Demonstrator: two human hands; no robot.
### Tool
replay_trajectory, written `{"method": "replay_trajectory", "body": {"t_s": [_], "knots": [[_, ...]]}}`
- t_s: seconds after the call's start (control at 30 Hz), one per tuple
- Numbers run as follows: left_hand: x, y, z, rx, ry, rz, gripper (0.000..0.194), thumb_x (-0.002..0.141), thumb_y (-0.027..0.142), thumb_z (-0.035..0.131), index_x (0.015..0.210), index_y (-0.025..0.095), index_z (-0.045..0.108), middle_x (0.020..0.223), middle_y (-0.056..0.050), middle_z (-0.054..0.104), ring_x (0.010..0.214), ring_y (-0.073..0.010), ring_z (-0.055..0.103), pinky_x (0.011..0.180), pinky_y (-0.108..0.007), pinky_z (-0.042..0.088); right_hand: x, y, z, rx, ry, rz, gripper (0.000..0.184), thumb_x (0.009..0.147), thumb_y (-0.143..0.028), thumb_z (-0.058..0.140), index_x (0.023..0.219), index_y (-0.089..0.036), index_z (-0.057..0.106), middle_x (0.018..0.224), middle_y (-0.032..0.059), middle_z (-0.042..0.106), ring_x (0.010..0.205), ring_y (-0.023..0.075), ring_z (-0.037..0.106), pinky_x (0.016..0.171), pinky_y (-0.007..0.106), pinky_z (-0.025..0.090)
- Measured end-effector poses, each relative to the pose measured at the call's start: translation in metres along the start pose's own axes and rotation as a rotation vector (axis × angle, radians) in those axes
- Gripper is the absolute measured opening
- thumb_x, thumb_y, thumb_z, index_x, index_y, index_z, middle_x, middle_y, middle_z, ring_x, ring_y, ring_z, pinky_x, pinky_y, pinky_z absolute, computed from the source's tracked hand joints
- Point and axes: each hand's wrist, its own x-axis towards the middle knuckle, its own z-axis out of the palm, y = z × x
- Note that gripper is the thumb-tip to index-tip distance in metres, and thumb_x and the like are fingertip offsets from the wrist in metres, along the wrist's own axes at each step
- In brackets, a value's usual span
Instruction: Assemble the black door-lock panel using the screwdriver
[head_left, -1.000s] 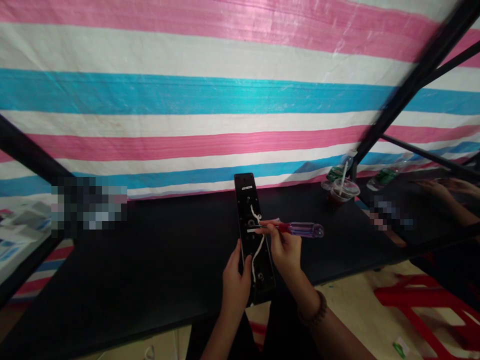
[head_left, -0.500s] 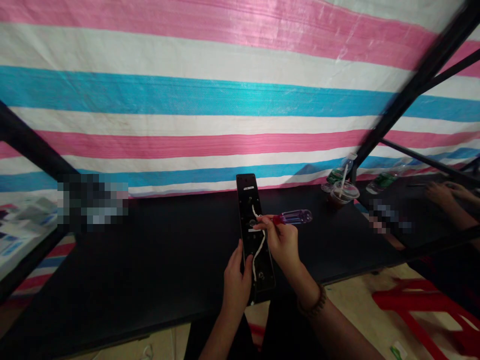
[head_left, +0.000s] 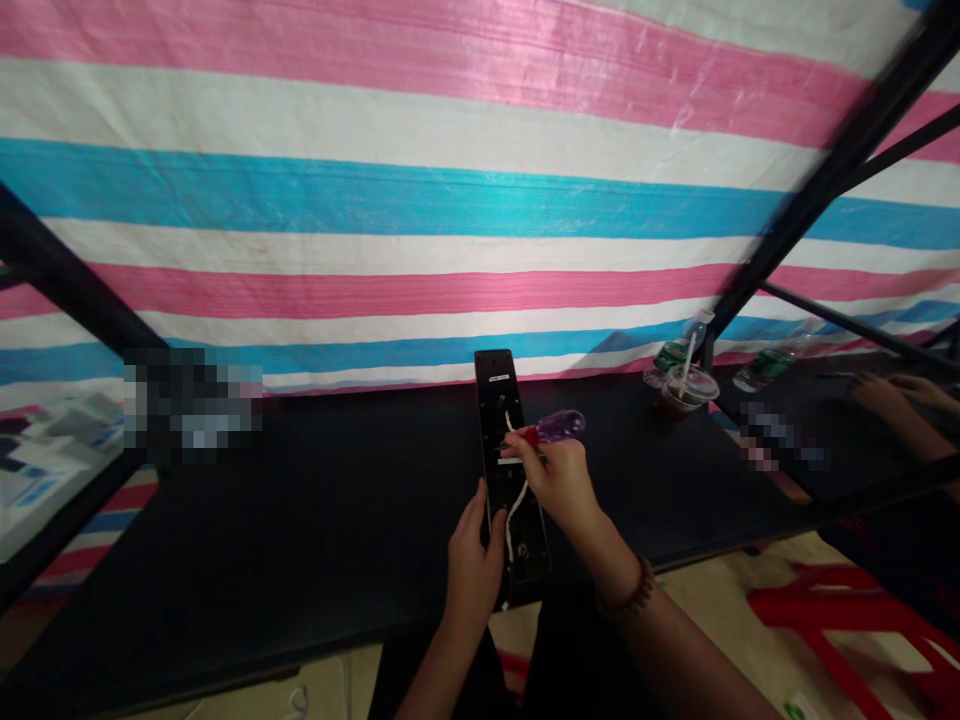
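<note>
**Left hand**: grasping, curled around the lower left edge of the panel, fingers over its face.

**Right hand**: clenched on the screwdriver, just above the panel; beaded bracelet at the wrist.

**Screwdriver**: translucent purple handle with a red collar, angled up and to the right; tip hidden, contact with the panel impossible to tell.

**Long black panel**: lengthwise over the black table, near end at the table's front edge, between both hands.

**White cable**: wavy, along the panel's face.

**Far right of table:** plastic cup with straw, beside a water bottle.

**Behind table:** pink, white and blue striped tarpaulin.

**Floor, right:** red plastic stool.

**Adjacent table:** a co-worker's hands.
</note>
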Motion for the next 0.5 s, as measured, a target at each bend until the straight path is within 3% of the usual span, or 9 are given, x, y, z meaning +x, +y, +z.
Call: {"method": "replay_trajectory", "body": {"t_s": [0.13,0.23,0.3,0.37,0.43,0.5], "knots": [[-0.003,0.005,-0.002,-0.025,-0.001,-0.016,0.051,0.096,0.04,0.053,0.142,0.017,0.057,0.141,-0.014,0.063,0.133,-0.0274,0.058,0.111,-0.045,0.047,0.021,-0.001,0.005,0.136,-0.142,0.038,0.021,0.093,-0.038,0.068,0.088,-0.02,0.076,0.084,0.0049,0.077,0.067,0.0178,0.076,0.058,0.021,0.056],[0.011,0.004,-0.026,0.005,0.063,-0.001,0.042,0.096,0.039,0.053,0.132,0.02,0.064,0.134,-0.013,0.067,0.121,-0.026,0.065,0.103,-0.043,0.053,0.026,-0.002,0.006,0.238,-0.2,0.063,0.019,0.093,-0.037,0.066,0.096,-0.02,0.073,0.084,0.0031,0.076,0.068,0.0175,0.076,0.057,0.022,0.056],[0.036,-0.003,-0.062,0.091,0.201,0.037,0.037,0.095,0.037,0.053,0.125,0.02,0.067,0.129,-0.013,0.068,0.114,-0.0259,0.067,0.094,-0.041,0.057,0.024,-0.002,0.007,0.261,-0.214,0.038,0.018,0.096,-0.034,0.061,0.098,-0.02,0.073,0.078,0.0022,0.076,0.071,0.0181,0.076,0.064,0.024,0.058],[0.071,-0.011,-0.112,0.234,0.402,0.055,0.032,0.093,0.032,0.055,0.118,0.017,0.069,0.129,-0.015,0.066,0.119,-0.0282,0.063,0.091,-0.04,0.057,0.018,0.0,0.008,0.266,-0.183,0.015,0.019,0.096,-0.033,0.06,0.093,-0.02,0.073,0.075,0.0029,0.076,0.073,0.0193,0.076,0.069,0.027,0.059],[0.109,-0.019,-0.169,0.421,0.653,-0.06,0.03,0.09,0.024,0.06,0.117,0.012,0.067,0.133,-0.016,0.063,0.123,-0.0295,0.059,0.096,-0.042,0.054,0.013,0.002,0.011,0.303,-0.114,0.06,0.019,0.093,-0.036,0.064,0.086,-0.02,0.072,0.075,0.0041,0.076,0.071,0.0212,0.077,0.067,0.028,0.059],[0.143,-0.025,-0.219,0.485,0.82,-0.152,0.04,0.09,0.018,0.061,0.127,0.003,0.059,0.131,-0.021,0.061,0.128,-0.034,0.053,0.109,-0.054,0.043,0.008,0.004,0.014,0.365,-0.061,0.148,0.021,0.089,-0.039,0.07,0.084,-0.019,0.07,0.076,0.0052,0.076,0.069,0.0232,0.077,0.061,0.028,0.059]]}}
